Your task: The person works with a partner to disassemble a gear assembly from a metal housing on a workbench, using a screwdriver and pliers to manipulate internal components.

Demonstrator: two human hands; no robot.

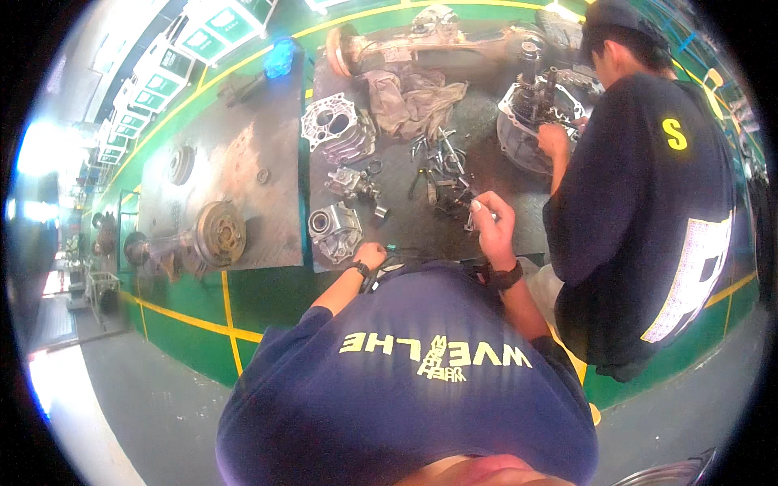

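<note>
My right hand [495,229] is raised over the front of the workbench, thumb and fingers pinched together on a small metal part [471,220]. Its exact kind is too small to tell. At the bench's front edge, my left hand [372,255] is curled closed; whatever its fingers hold, if anything, is hidden. Just beyond it sits a silver cast housing [335,232] with a round bore. Past my right hand lies a cluster of dark and bright metal rods and forks [444,166]. A smaller silver casting [350,181] and a short metal sleeve [381,211] lie left of the cluster.
A co-worker [640,186] stands at my right, hands on an open gearbox case [527,134] with gear shafts. A large ribbed housing [339,128], a crumpled cloth [413,101] and a long axle [438,49] lie farther back. A brake drum [220,233] sits on the left bench.
</note>
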